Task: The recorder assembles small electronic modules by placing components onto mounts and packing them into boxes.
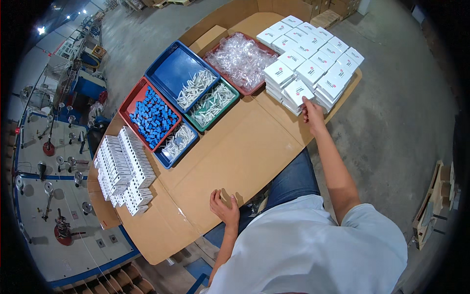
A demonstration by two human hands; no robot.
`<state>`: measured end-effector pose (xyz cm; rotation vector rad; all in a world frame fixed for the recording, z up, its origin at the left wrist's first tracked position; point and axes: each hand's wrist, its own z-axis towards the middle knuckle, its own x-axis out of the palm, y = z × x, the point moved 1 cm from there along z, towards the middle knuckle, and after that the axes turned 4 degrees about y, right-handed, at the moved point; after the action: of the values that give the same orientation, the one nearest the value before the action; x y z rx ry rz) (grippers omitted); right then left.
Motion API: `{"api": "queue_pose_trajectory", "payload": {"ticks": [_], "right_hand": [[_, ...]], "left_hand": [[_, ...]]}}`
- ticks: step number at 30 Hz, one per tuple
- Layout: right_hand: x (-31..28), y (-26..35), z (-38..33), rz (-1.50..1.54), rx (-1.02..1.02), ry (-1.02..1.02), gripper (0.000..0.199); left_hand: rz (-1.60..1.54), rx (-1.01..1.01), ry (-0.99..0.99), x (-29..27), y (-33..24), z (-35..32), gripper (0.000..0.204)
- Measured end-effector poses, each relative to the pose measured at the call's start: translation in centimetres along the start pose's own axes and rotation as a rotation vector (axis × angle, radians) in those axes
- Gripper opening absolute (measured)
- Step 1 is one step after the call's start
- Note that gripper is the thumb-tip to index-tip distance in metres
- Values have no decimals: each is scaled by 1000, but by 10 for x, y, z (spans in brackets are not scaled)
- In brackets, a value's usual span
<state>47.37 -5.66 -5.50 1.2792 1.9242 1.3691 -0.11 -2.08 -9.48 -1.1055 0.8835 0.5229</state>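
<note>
White flat square-faced box (296,91) at the near edge of matching stacks (322,61), brown cardboard-topped table's (240,142) right end, lies just ahead-left of the nearer right hand (314,116), touching, grip closure unclear; left hand (226,210) empty, loosely open.

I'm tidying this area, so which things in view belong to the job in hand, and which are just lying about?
Likely part of the job:
white boxes, one touched by the right hand
clear plastic pieces
blue pieces
small white pieces
white packs stacked at left

Seemingly just lying about:
wooden pallet at the top
wooden frame at far right
</note>
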Motion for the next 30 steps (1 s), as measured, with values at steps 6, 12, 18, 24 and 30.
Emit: {"api": "queue_pose_trajectory", "payload": {"ticks": [6, 12, 18, 24, 30], "right_hand": [[-11, 0, -19, 418, 80, 129, 31], [-7, 22, -60, 593, 100, 400, 30], [11, 40, -87, 803, 127, 643, 39], [32, 38, -97, 835, 167, 797, 41], [85, 14, -143, 647, 401, 823, 32]], "left_hand": [[-59, -2, -4, -3, 1, -3, 55], [-238, -5, -30, -7, 1, -5, 42], [-469, 13, 1, -14, -21, 9, 33], [-648, -66, 173, -26, -50, 23, 37], [-884, 220, 257, -64, -128, 70, 89]]}}
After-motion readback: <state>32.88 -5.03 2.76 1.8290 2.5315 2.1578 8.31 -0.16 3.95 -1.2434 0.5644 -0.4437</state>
